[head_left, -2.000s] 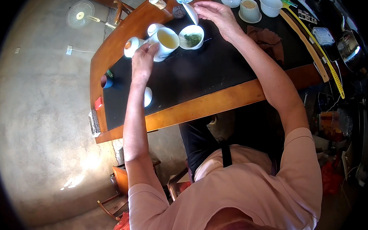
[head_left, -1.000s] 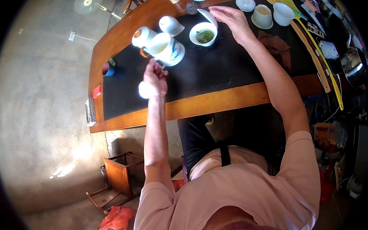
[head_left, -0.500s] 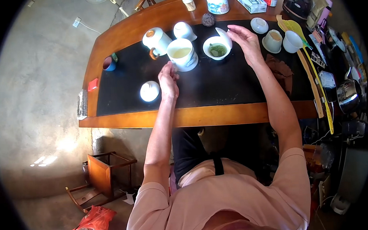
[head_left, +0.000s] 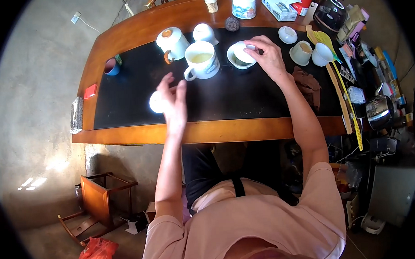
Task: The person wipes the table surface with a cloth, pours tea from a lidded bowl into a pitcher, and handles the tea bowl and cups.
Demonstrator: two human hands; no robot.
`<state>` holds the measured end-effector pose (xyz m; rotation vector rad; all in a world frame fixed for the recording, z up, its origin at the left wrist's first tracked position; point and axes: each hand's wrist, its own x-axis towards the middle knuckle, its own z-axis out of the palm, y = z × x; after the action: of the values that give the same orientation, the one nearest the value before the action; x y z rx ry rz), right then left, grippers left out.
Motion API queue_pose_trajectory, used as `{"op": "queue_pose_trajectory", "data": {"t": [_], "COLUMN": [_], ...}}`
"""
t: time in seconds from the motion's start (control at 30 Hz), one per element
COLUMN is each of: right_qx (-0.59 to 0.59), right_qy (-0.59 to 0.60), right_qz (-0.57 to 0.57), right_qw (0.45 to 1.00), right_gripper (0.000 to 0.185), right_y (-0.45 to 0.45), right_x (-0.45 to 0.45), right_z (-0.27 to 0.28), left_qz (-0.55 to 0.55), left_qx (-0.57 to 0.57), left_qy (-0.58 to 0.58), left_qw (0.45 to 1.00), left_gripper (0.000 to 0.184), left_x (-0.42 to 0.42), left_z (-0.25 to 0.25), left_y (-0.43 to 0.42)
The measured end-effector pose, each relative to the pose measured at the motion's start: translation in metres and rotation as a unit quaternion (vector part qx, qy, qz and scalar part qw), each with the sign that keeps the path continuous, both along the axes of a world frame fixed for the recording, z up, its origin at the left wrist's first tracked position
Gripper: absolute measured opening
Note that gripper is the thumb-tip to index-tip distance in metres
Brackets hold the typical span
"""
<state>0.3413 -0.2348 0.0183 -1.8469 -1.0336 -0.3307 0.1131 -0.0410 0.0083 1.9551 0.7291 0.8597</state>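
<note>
My right hand pinches a small white lid and holds it tilted over a white bowl. The lid hides most of the bowl's inside. To the left stands a white mug with pale yellow-green liquid, its handle facing me. My left hand is slightly blurred, fingers apart, holding nothing that I can see. It partly covers a round white piece on the black tabletop; whether they touch, I cannot tell. Behind the mug are a white pot with a brown handle and a small white pitcher.
A dark blue cup and a red packet lie leftward. At right are another white lid, two cups, brown crumpled wrapping and a long yellow swatter. A lidded jar and tissue box stand at the back.
My left hand has let go of the mug's handle and moved left and down toward the round white piece. In my right hand the lid has come down over the bowl. The view has shifted slightly.
</note>
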Motion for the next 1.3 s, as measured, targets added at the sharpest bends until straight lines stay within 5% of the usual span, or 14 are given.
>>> {"op": "queue_pose_trajectory", "data": {"t": [0.17,0.33,0.47,0.93,1.13,1.2,1.3], "right_qx": [-0.051,-0.107,-0.124,-0.131,-0.126,-0.146,-0.151], "right_qy": [-0.040,-0.058,-0.034,-0.016,-0.120,-0.102,-0.072], "right_qz": [0.020,0.003,-0.002,-0.007,-0.047,-0.050,-0.046], "right_qw": [0.998,0.993,0.992,0.991,0.984,0.983,0.985], "right_gripper": [0.022,0.021,0.020,0.021,0.038,0.062,0.073], "right_y": [0.009,0.011,0.013,0.015,0.011,0.009,0.011], "right_x": [0.003,0.004,-0.004,-0.007,-0.010,-0.016,-0.021], "right_z": [0.004,-0.003,-0.001,-0.002,-0.013,-0.018,-0.030], "left_qz": [0.076,0.218,0.215,0.219,0.224,0.225,0.225], "left_qx": [-0.019,0.064,-0.039,-0.001,-0.002,0.002,0.006], "left_qy": [-0.155,0.007,-0.049,0.035,0.031,0.032,0.037], "left_qw": [0.985,0.974,0.975,0.975,0.974,0.974,0.974], "left_gripper": [0.026,0.022,0.023,0.022,0.021,0.021,0.020], "left_x": [-0.051,-0.089,-0.088,-0.088,-0.087,-0.086,-0.087], "left_z": [-0.026,-0.040,-0.046,-0.036,-0.037,-0.038,-0.037], "left_y": [0.047,0.090,0.100,0.088,0.088,0.088,0.089]}}
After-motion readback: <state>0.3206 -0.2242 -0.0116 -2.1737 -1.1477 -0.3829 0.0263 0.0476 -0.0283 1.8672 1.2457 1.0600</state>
